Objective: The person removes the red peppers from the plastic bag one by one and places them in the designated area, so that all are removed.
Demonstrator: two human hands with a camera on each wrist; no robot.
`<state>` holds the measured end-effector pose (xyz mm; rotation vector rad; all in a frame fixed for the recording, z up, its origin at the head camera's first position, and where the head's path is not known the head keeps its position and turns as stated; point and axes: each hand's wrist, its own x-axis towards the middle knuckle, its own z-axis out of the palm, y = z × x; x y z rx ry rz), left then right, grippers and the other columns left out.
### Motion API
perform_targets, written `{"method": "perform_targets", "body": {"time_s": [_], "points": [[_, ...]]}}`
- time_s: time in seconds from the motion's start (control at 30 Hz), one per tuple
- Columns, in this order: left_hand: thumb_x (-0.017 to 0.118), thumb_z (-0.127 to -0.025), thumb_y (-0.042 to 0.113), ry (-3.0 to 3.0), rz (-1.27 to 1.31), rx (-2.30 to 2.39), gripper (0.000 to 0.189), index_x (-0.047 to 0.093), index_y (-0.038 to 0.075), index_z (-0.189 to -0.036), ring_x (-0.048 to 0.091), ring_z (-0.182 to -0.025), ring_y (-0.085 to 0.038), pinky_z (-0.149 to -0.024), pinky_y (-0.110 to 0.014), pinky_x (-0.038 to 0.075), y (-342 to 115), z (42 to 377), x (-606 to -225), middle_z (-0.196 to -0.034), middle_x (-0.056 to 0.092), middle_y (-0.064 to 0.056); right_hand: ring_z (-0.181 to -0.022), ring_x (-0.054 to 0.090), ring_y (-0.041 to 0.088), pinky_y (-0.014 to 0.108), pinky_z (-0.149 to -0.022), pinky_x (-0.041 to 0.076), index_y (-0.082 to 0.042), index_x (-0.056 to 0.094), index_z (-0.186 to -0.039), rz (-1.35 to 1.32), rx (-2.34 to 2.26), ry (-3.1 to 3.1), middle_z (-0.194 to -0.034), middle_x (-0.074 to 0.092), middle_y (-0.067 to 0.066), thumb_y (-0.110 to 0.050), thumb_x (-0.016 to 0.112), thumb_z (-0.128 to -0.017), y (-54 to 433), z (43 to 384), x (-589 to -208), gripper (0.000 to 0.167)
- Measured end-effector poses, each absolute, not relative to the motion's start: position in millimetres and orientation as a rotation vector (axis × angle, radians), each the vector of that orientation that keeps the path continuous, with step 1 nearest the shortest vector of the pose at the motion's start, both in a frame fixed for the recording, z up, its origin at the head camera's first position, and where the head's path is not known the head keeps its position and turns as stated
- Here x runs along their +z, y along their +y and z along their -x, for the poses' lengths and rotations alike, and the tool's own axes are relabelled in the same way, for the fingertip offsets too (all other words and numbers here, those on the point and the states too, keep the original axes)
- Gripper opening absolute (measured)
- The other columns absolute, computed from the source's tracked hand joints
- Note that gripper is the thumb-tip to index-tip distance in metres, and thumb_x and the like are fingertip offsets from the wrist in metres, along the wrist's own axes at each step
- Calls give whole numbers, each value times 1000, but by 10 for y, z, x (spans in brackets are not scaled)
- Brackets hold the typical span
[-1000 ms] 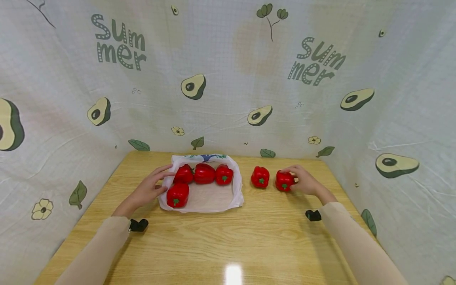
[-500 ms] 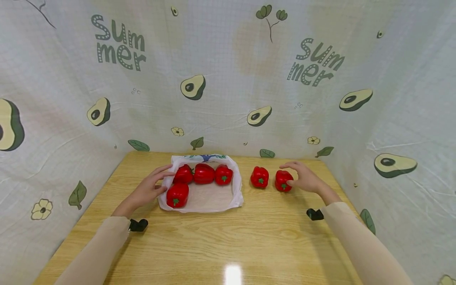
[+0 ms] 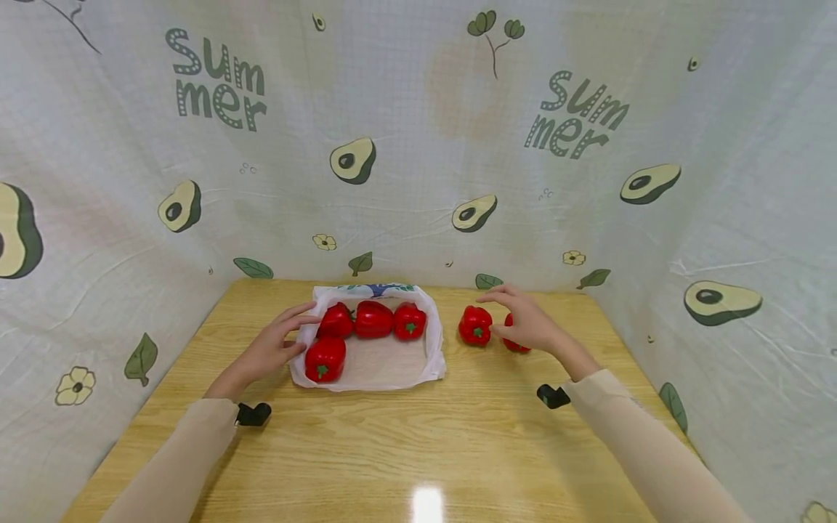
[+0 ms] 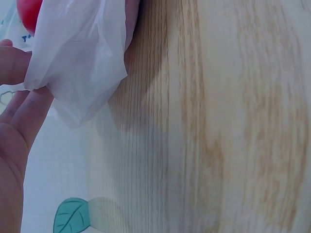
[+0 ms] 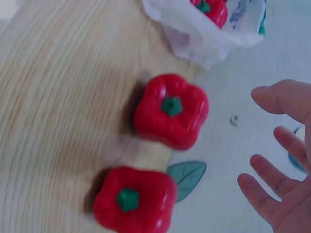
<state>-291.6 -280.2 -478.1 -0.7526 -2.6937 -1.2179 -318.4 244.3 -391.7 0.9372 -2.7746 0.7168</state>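
Observation:
A white plastic bag [image 3: 434,349] lies spread open like a tray on the table, with several red bell peppers [image 3: 374,319] inside along its back and left. My left hand [image 3: 271,349] holds the bag's left rim; in the left wrist view its fingers [image 4: 33,114] meet the crumpled plastic edge. To the right of the bag, a red bell pepper [image 3: 475,326] with a green stem sits on the table. My right hand [image 3: 526,325] hovers with thumb and fingers parted beside it, partly covering another bell pepper [image 5: 136,201]. Nothing is between the right fingers.
The wooden table [image 3: 392,443] ends at the back against a hanging cloth [image 3: 418,203] printed with avocados, which also closes both sides. Black wrist mounts [image 3: 253,415] sit at both sleeves.
My right hand has let go of the rightmost bell pepper, lifted off it and moved left to the neighbouring one. My left hand stays at the bag's rim.

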Motion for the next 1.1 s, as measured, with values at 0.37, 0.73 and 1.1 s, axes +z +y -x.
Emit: {"method": "perform_targets", "body": {"time_s": [0.37,0.73,1.1], "points": [[69,-94,-15,-2698,740,-1226,59,58,5,-148,34,-153,-47,-99,-60,57,-2805,2908,-4782,-172,30,-14,-132,56,35,55,-107,56,-12,63,-145,-1013,783,-2762,-147,56,13,-5,81,-91,1848,3072,-3846,57],[69,-94,-14,-2707,713,-1243,60,58,7,-149,33,-153,-46,-100,-59,56,-2821,2909,-4787,-173,29,-12,-135,54,31,48,-106,58,-14,61,-147,-1162,933,-2708,-148,55,12,-5,80,-92,1209,3007,-3917,59],[70,-94,-14,-2698,718,-1262,59,59,7,-148,34,-153,-47,-99,-59,56,-2843,2914,-4787,-172,30,-12,-146,44,26,41,-116,50,-13,62,-146,-1274,921,-2707,-152,54,8,-8,78,-94,592,2989,-4070,55]]}}
